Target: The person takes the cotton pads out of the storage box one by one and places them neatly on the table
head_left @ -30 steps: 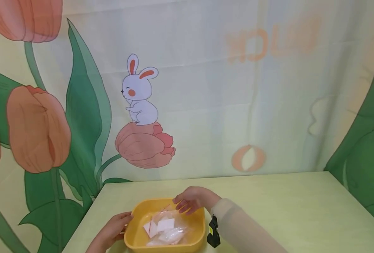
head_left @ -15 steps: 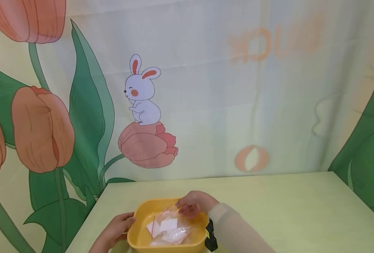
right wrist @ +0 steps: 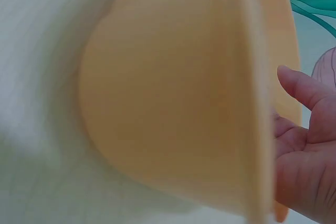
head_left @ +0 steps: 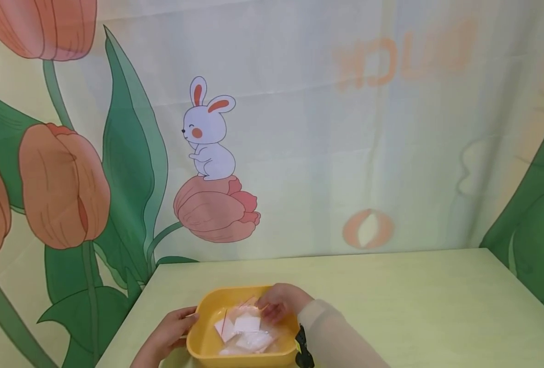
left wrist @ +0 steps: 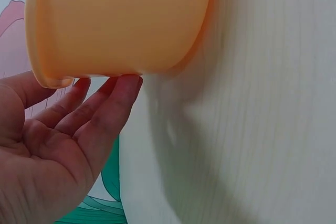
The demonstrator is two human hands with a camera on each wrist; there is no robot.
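Observation:
A yellow plastic basin [head_left: 246, 361] stands at the near left part of the table. Inside it lie clear zip bags [head_left: 253, 341] with red seal lines and white cards [head_left: 247, 323]. My left hand [head_left: 174, 327] holds the basin's left side; its thumb is at the rim and its fingers [left wrist: 113, 100] lie against the outer wall. Over the far right rim, my right hand [head_left: 282, 301] reaches down into the basin, fingers at the bags. The right wrist view shows the thumb [right wrist: 299, 85] held apart, while the basin's wall hides most of the fingertips.
The pale green table [head_left: 391, 306] extends to the right of the basin. Behind it hangs a curtain [head_left: 295, 168] printed with tulips and a white rabbit. A black device [head_left: 303, 350] is strapped at the right wrist, close to the basin's right side.
My right hand has lowered from above the rim to the bags inside the basin. The left hand keeps its place at the basin's left side. The head view has shifted slightly.

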